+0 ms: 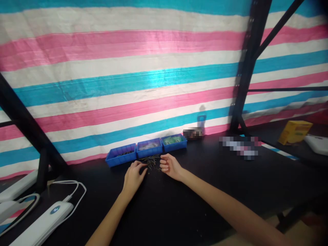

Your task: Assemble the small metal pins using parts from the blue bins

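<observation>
A loose pile of thin, nail-like metal pieces (153, 161) lies on the black tabletop in front of the blue bins. At its left edge is my left hand (132, 175), fingers bent and the thumb tip close to the index fingertip. Anything between those tips is too small to make out. My right hand (172, 167) is on the right of the pile, its fingers curled in and pressed together. What it holds, if anything, I cannot make out. Tiny bits are scattered between the two hands.
Three blue bins stand in a row: the left bin (120, 160) with dark pieces, the middle bin (150, 152) with clear bags, the right bin (175, 146) with green bags. A white power strip (48, 222) with cables lies left. A yellow box (294, 132) sits far right.
</observation>
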Available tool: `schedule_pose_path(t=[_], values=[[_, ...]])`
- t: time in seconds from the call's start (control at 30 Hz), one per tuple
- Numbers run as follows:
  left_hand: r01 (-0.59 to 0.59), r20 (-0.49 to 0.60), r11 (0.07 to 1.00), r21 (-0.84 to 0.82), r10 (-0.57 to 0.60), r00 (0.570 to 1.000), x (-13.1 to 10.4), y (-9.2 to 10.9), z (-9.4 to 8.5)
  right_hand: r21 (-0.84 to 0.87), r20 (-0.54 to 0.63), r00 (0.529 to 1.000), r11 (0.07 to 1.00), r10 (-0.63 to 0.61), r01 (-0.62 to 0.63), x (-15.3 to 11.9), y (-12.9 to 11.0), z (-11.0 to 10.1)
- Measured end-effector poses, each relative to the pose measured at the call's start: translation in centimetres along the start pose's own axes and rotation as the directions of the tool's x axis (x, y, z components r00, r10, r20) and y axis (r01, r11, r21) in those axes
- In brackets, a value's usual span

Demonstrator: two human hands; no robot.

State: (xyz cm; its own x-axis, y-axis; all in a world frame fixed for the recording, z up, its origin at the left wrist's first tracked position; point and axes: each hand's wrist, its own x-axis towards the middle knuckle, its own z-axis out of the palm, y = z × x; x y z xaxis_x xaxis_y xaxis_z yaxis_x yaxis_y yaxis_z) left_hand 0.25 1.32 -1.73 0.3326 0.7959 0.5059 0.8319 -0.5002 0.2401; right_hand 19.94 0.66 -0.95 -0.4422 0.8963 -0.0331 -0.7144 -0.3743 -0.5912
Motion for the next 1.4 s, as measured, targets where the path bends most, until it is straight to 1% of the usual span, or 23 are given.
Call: schedule_pose_path(t=[0.07,0.13,0.2,0.33,0.4,0.5,0.6,0.73,0.9,1.03,1.13,1.2,1.27,1.33,1.4], values=[[0.03,-0.054,0.999,0.021,-0.029,0.998,0.0,0.2,-0.1,-0.001,-0.004,1.0,1.0,0.002,-0.002,0.0,0.0,0.0],[0.062,-0.072,0.997,0.042,-0.059,0.996,0.0,0.3,-0.1,-0.004,-0.012,1.0,1.0,0.008,-0.008,-0.1,0.0,0.1],[0.082,-0.051,0.996,0.045,-0.08,0.995,0.0,0.2,-0.1,-0.009,-0.024,1.0,1.0,0.011,-0.012,-0.1,0.0,0.2],[0.066,0.001,0.998,0.002,-0.066,0.998,-0.2,-0.2,0.1,-0.033,-0.032,0.999,0.999,0.006,-0.007,-0.2,0.1,0.3],[0.076,0.015,0.997,-0.011,-0.075,0.997,-0.2,-0.2,0.1,-0.044,-0.034,0.999,0.999,0.005,-0.006,-0.2,0.1,0.3],[0.105,-0.005,0.994,-0.025,-0.105,0.994,-0.4,-0.3,0.0,-0.047,-0.045,0.999,0.999,0.013,-0.015,-0.1,0.2,0.4],[0.111,-0.03,0.993,-0.029,-0.112,0.993,-0.5,-0.4,0.2,-0.04,-0.052,0.999,0.999,0.016,-0.018,-0.1,0.3,0.4],[0.106,0.001,0.994,-0.006,-0.106,0.994,-0.7,-0.6,0.5,-0.015,-0.04,0.999,1.0,0.019,-0.019,0.0,0.3,0.3],[0.079,0.005,0.997,0.006,-0.079,0.997,-0.6,-0.4,0.3,-0.021,-0.036,0.999,1.0,0.014,-0.015,0.1,0.5,0.3],[0.044,0.004,0.999,-0.005,-0.044,0.999,-0.5,-0.2,0.2,-0.054,-0.049,0.999,0.998,0.007,-0.01,0.1,0.6,0.3],[0.025,0.026,1.0,-0.001,-0.024,0.999,-0.4,-0.1,0.1,-0.084,-0.047,0.999,0.996,0.007,-0.011,0.0,0.5,0.4],[0.038,0.032,0.999,0.016,-0.039,0.999,-0.4,0.0,-0.2,-0.109,-0.038,0.999,0.994,0.011,-0.015,0.0,0.5,0.5],[0.068,0.016,0.997,0.024,-0.068,0.998,-0.3,0.1,-0.4,-0.147,-0.033,0.999,0.989,0.014,-0.018,-0.1,0.6,0.6],[0.087,-0.006,0.996,0.006,-0.087,0.996,-0.4,0.2,-0.6,-0.194,-0.031,1.0,0.981,0.006,-0.012,-0.1,0.7,0.6],[0.082,-0.029,0.996,-0.028,-0.082,0.996,-0.4,0.3,-0.6,-0.256,-0.03,0.999,0.967,-0.019,0.01,0.0,1.0,0.7]])
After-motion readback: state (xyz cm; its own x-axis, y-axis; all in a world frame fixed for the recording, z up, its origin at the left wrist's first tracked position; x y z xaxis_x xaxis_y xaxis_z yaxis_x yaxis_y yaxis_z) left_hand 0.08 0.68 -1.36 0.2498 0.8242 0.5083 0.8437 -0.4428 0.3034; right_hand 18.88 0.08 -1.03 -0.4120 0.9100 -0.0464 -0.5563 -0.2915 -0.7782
